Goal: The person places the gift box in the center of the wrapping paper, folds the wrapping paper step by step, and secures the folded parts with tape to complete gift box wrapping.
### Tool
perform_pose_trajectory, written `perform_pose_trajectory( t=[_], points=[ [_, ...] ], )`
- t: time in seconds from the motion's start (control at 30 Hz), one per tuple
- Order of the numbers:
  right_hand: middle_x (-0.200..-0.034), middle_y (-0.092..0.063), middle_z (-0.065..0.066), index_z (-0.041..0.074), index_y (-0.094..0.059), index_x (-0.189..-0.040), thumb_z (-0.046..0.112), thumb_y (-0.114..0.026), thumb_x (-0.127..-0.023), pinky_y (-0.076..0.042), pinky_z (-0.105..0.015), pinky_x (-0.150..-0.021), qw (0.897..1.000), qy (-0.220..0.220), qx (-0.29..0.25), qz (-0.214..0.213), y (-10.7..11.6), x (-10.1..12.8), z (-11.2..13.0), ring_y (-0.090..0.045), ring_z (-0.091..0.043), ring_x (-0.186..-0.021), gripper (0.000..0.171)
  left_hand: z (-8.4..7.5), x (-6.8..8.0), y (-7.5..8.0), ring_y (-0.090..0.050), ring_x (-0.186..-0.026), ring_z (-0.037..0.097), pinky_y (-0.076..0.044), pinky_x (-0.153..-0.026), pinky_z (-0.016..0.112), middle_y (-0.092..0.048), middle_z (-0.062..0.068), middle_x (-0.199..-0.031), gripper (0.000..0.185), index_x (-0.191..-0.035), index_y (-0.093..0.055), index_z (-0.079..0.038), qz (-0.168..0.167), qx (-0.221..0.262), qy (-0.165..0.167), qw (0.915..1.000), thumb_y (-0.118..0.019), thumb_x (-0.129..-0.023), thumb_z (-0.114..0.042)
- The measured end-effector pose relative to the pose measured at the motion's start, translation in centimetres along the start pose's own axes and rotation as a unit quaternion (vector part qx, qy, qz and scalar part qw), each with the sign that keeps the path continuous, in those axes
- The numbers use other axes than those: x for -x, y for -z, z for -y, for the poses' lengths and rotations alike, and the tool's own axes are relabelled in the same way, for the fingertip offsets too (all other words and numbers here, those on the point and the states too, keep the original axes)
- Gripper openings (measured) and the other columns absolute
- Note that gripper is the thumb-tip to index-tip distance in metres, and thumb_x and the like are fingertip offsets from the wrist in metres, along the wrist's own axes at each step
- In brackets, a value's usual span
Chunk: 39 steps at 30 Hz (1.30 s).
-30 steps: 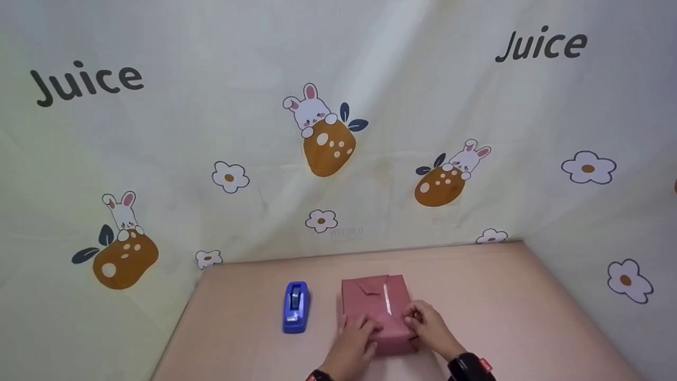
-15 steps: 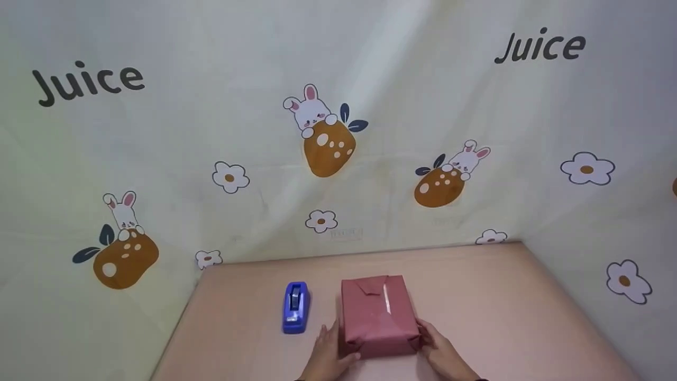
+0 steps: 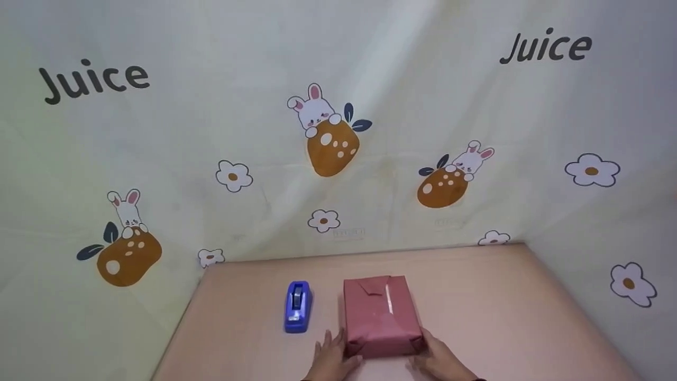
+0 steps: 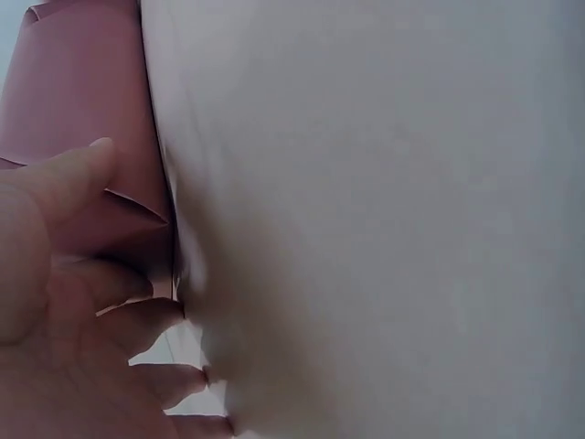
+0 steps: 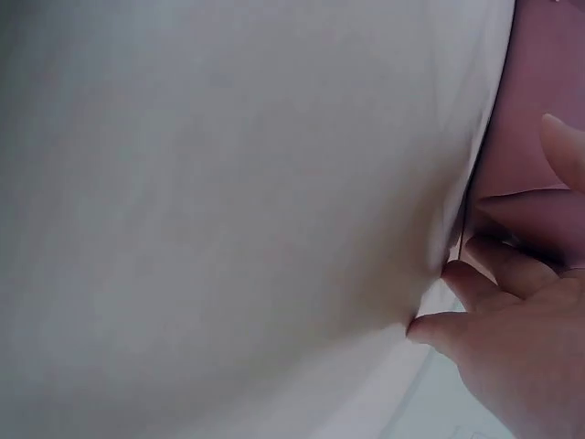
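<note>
Hands flank the near end of a wrapped pink box [image 3: 382, 315], which sits mid-table with its taped seam up. The left hand [image 3: 332, 361] lies against the near left corner, fingers fairly straight and loose, thumb on the folded side flap; the right hand [image 3: 441, 361] lies likewise at the near right corner, fingers relaxed, gripping nothing. A blue tape dispenser [image 3: 298, 306] stands just left of the box on the pink table [image 3: 502, 307]. To finish this end neatly, I judge both palms should press the side flaps flat and evenly, keeping creases sharp.
</note>
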State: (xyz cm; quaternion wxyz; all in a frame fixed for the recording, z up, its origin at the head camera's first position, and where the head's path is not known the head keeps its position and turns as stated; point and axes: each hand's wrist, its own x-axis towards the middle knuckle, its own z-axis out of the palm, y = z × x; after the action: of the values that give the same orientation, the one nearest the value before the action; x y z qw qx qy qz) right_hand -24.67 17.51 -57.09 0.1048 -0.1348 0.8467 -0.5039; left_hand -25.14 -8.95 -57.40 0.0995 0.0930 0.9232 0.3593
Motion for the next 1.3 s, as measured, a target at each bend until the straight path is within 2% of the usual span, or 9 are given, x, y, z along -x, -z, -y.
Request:
perform_pose_trajectory(
  t=[0.3,0.57,0.73,0.87,0.97,1.03,1.13,1.23,1.3],
  points=[
    [-0.131,-0.04,-0.034,-0.01,-0.032,-0.129,0.033,-0.065,-0.081,-0.029,-0.058,-0.1,0.999,0.024,0.033,-0.027,0.3,-0.1,0.5,-0.036,-0.049,-0.122,0.072,-0.9,0.6,0.6,-0.014,-0.132,0.05,-0.013,-0.104,0.063,-0.03,0.022,-0.143,0.077,-0.139,-0.026,0.003,0.008,0.02,0.001,0.9998,-0.057,-0.084,-0.042],
    [-0.127,-0.045,-0.031,-0.005,-0.037,-0.117,0.03,-0.062,-0.084,-0.037,-0.053,-0.097,0.998,0.04,-0.008,-0.046,1.4,-0.2,1.3,-0.04,-0.046,-0.121,0.053,-1.6,1.4,1.6,-0.014,-0.13,0.053,-0.017,-0.102,0.065,-0.026,0.025,-0.145,0.074,-0.14,-0.022,0.006,-0.01,0.046,-0.098,0.9941,-0.045,-0.091,-0.044],
    [-0.128,-0.047,-0.021,0.0,-0.035,-0.118,0.026,-0.062,-0.084,-0.031,-0.049,-0.104,0.996,0.034,-0.061,-0.05,1.8,0.1,2.2,-0.039,-0.037,-0.126,0.051,-2.2,1.4,2.4,-0.015,-0.133,0.048,-0.017,-0.104,0.062,-0.021,0.024,-0.147,0.071,-0.142,-0.021,0.001,-0.025,0.109,-0.128,0.9855,-0.045,-0.092,-0.042],
    [-0.126,-0.047,-0.016,0.004,-0.032,-0.118,0.025,-0.068,-0.079,-0.032,-0.048,-0.104,0.995,0.037,-0.051,-0.075,1.8,0.3,3.0,-0.04,-0.032,-0.124,0.057,-2.7,0.9,2.9,-0.013,-0.136,0.041,-0.014,-0.107,0.057,-0.011,0.02,-0.15,0.077,-0.144,-0.013,-0.002,-0.045,0.144,-0.156,0.9762,-0.051,-0.089,-0.04],
    [-0.124,-0.05,-0.014,0.004,-0.033,-0.116,0.021,-0.07,-0.077,-0.035,-0.045,-0.102,0.992,0.046,-0.039,-0.113,1.5,0.3,3.5,-0.042,-0.03,-0.122,0.056,-3.0,0.6,3.1,-0.017,-0.135,0.042,-0.018,-0.105,0.059,-0.015,0.021,-0.149,0.081,-0.144,-0.013,-0.005,-0.07,0.152,-0.164,0.9721,-0.057,-0.086,-0.04],
    [-0.123,-0.051,-0.012,0.004,-0.036,-0.114,0.02,-0.07,-0.077,-0.035,-0.043,-0.103,0.987,0.052,-0.033,-0.147,1.3,0.2,3.9,-0.042,-0.029,-0.123,0.053,-3.2,0.5,3.3,-0.027,-0.131,0.042,-0.022,-0.103,0.06,-0.026,0.021,-0.144,0.081,-0.145,-0.017,-0.009,-0.087,0.158,-0.16,0.9704,-0.06,-0.084,-0.038],
    [-0.118,-0.053,-0.009,0.004,-0.039,-0.114,0.019,-0.069,-0.079,-0.034,-0.043,-0.104,0.98,0.056,-0.036,-0.188,1.2,-0.1,4.5,-0.046,-0.024,-0.119,0.048,-3.4,0.3,3.4,-0.041,-0.118,0.033,-0.029,-0.101,0.058,-0.04,0.015,-0.124,0.077,-0.144,-0.021,-0.013,-0.11,0.171,-0.151,0.9673,-0.063,-0.082,-0.032],
    [-0.113,-0.054,-0.007,0.005,-0.042,-0.12,0.022,-0.066,-0.082,-0.039,-0.039,-0.101,0.977,0.05,-0.055,-0.202,1.1,-0.4,5.1,-0.052,-0.017,-0.109,0.048,-3.5,0.2,3.5,-0.042,-0.105,0.02,-0.036,-0.095,0.045,-0.037,0.007,-0.103,0.073,-0.144,-0.022,-0.014,-0.126,0.191,-0.145,0.9626,-0.062,-0.084,-0.027],
    [-0.11,-0.054,-0.008,0.004,-0.042,-0.126,0.023,-0.062,-0.085,-0.045,-0.034,-0.094,0.976,0.05,-0.064,-0.204,1.0,-0.6,5.3,-0.054,-0.014,-0.1,0.05,-4.1,0.6,3.9,-0.043,-0.102,0.02,-0.039,-0.086,0.038,-0.033,0.007,-0.096,0.07,-0.143,-0.023,-0.01,-0.129,0.21,-0.143,0.9586,-0.06,-0.086,-0.022]
  ],
)
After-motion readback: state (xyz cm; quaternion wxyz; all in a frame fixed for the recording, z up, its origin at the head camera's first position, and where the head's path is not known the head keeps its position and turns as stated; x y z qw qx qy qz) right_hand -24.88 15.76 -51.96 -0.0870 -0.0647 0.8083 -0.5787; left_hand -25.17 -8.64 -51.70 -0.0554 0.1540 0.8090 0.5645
